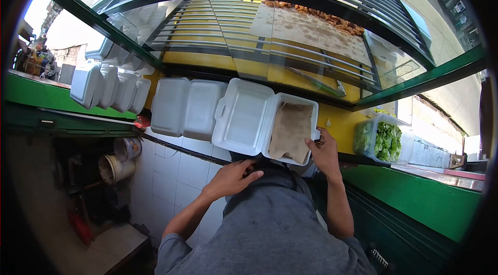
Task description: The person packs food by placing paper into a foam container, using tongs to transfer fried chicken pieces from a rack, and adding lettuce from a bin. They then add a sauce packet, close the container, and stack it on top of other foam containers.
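Note:
A white foam takeaway box lies open in front of me, its lid half on the left. Brown paper lines its right half. My right hand pinches the right rim of this box, thumb over the edge and fingers at the outer side. My left hand hovers by my waist, just below the box, with the thumb apart from loosely bent fingers and nothing seen in it. Left of the lined box, a second open foam box sits on the yellow counter.
Stacked foam boxes stand at the left. A clear tub of cut lettuce is at the right. Behind the counter rises a glass case with racks, fried pieces on paper, and tongs. Buckets stand lower left.

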The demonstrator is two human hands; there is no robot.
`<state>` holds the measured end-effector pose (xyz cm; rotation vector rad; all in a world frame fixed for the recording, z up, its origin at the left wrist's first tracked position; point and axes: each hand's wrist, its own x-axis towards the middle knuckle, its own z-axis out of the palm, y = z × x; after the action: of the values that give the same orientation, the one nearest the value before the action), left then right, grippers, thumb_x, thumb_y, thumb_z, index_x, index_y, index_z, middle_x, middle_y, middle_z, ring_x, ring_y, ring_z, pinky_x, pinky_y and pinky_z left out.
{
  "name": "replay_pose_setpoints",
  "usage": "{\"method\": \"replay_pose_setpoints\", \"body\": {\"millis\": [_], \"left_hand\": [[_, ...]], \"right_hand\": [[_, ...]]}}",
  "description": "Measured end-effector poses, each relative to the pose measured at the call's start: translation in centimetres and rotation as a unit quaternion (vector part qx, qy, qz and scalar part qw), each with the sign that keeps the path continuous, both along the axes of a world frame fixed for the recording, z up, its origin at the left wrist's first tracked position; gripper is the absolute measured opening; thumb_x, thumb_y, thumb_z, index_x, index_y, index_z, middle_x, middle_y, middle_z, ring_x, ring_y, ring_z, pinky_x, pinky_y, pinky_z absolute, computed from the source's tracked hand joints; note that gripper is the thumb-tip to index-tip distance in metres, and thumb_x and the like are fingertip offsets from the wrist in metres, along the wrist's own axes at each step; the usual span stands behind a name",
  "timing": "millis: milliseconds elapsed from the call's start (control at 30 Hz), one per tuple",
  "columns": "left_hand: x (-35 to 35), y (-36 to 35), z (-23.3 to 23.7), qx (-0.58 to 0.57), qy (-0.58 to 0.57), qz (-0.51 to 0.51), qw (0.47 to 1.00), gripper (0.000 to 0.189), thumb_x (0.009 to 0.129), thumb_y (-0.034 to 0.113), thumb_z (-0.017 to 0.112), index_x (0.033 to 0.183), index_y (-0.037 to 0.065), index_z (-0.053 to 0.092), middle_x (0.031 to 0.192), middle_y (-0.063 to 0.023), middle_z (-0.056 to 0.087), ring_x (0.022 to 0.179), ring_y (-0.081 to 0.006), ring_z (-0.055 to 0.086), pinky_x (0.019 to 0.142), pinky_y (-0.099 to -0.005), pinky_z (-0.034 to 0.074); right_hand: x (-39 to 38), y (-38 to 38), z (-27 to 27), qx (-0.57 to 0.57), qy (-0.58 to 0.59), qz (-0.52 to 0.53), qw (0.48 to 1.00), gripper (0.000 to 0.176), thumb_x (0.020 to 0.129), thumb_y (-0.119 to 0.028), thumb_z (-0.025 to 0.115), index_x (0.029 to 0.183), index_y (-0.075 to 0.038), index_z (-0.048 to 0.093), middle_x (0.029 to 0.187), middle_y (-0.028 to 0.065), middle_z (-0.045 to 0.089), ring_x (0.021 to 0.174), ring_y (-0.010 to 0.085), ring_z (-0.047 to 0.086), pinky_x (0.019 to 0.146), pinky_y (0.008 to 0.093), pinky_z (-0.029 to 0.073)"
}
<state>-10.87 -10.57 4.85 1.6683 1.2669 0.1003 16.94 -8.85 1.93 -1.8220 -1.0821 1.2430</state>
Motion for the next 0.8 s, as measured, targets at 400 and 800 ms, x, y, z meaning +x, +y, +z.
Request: {"method": "replay_pose_setpoints", "body": {"millis": [400,800], "left_hand": [[4.2,-1.1,0.4,-0.063,-0.215,0.191,0.956,0.055,0.09,0.039,0.062,0.12,-0.006,0.053,0.116,-0.0157,0.059,0.111,-0.0237,0.054,0.097,-0.0344,0.04],[1.2,0.0,-4.0,-0.087,-0.227,0.474,0.846,0.041,0.091,0.032,0.056,0.097,-0.008,0.065,0.095,-0.0138,0.066,0.097,-0.0202,0.058,0.087,-0.0307,0.043]], "right_hand": [[-2.2,-2.1,3.7,0.11,0.033,0.003,0.993,0.036,0.084,-0.004,0.066,0.116,0.004,0.052,0.085,0.0073,0.065,0.063,0.0074,0.059,0.056,0.0213,0.046],[3.6,5.8,11.4,0.519,-0.045,-0.23,0.822,0.05,0.102,-0.028,0.035,0.138,0.006,0.035,0.132,0.0177,0.046,0.118,0.0239,0.048,0.099,0.0381,0.04]]}}
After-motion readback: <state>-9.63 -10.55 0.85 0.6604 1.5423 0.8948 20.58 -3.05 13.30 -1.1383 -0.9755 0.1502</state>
